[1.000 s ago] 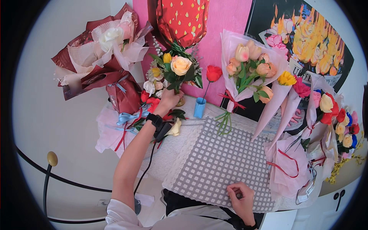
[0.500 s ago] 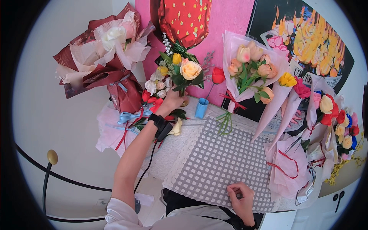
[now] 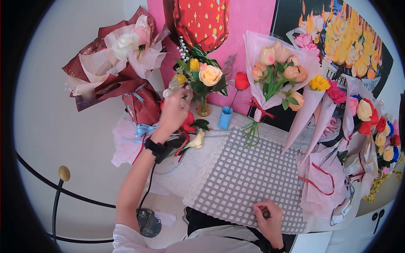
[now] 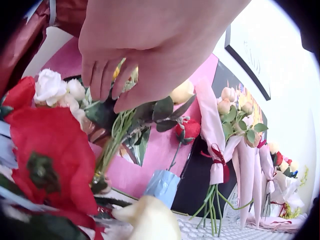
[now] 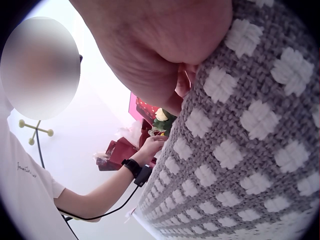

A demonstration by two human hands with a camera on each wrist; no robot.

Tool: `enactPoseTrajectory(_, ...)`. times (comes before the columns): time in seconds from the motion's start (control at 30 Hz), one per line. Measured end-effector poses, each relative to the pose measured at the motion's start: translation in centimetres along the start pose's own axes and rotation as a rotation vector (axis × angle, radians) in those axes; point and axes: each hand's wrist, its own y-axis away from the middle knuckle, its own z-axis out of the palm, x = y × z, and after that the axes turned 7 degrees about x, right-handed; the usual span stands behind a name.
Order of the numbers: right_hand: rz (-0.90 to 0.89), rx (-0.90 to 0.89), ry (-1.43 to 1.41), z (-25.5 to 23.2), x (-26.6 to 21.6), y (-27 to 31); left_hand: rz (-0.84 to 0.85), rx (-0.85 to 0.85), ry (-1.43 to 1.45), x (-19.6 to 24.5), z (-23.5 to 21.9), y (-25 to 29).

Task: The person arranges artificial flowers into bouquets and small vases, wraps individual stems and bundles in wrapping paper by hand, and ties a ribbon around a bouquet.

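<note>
My left hand (image 3: 173, 110) is lifted just left of a small glass vase (image 3: 203, 109), its loosely bent fingers near white flowers (image 4: 50, 87). In the left wrist view the fingers point down in front of green stems (image 4: 120, 130), with no grip on them showing. The vase bears a peach rose (image 3: 210, 76), yellow blooms and dark leaves. Partly behind the hand and wrist lie red flowers (image 4: 55, 155), with a cream calla lily (image 3: 196, 139) to their right. My right hand (image 3: 269, 218) rests, loosely curled, on a grey-and-white checked cloth (image 3: 253, 177).
A blue holder (image 3: 225, 118) with a red rose (image 3: 241, 81) stands right of the vase. A large maroon-wrapped bouquet (image 3: 139, 103) leans at the left. Pink-wrapped tulips (image 3: 274, 90) and several other bouquets line the back and right. A cable trails from the left wrist.
My left hand has let go of the vase of flowers and moved left and back from it. The vase now stands uncovered. My right hand keeps its place on the cloth.
</note>
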Motion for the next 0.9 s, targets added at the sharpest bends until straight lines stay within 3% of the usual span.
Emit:
enactPoseTrajectory(0.03,0.006,0.0,-0.001,-0.1,-0.1,0.0,0.0,-0.006,0.0,-0.2,-0.5,-0.3)
enactPoseTrajectory(0.1,-0.011,-0.001,0.013,-0.1,-0.3,0.0,0.021,0.223,-0.101,-0.6,-1.4,-1.0)
enactPoseTrajectory(0.13,-0.01,-0.001,0.01,0.0,-0.3,0.0,-0.038,0.14,-0.149,-0.7,-1.7,-1.0)
enactPoseTrajectory(0.27,-0.023,0.014,-0.013,-0.1,-0.3,-0.1,-0.11,0.097,-0.155,-5.6,0.5,-1.2)
enactPoseTrajectory(0.33,-0.008,0.017,-0.02,-0.1,-0.4,0.0,-0.291,0.021,-0.087,-7.8,1.4,-1.7)
enactPoseTrajectory(0.37,-0.007,0.012,-0.024,-0.1,-0.5,-0.1,-0.289,0.018,-0.082,-8.7,1.5,-1.9)
enactPoseTrajectory(0.43,-0.005,0.006,-0.026,-0.1,-0.4,-0.2,-0.349,-0.081,0.076,-8.9,1.3,-2.6)
enactPoseTrajectory(0.47,-0.011,0.004,-0.024,-0.1,-0.2,-0.2,-0.378,-0.083,-0.012,-8.9,1.4,-2.7)
enactPoseTrajectory(0.57,-0.019,0.002,-0.015,0.0,-0.1,-0.2,-0.338,-0.076,0.04,-8.6,1.4,-2.9)
enactPoseTrajectory(0.67,-0.013,0.002,-0.009,0.0,-0.1,-0.2,-0.304,-0.034,0.24,-12.8,3.2,-3.2)
enactPoseTrajectory(0.77,-0.002,0.001,-0.002,0.0,-0.3,-0.3,-0.298,0.047,0.341,-13.7,3.9,-3.1)
enactPoseTrajectory(0.9,-0.012,0.01,0.015,0.1,-0.5,-0.3,-0.287,0.017,0.416,-15.0,4.3,-2.8)
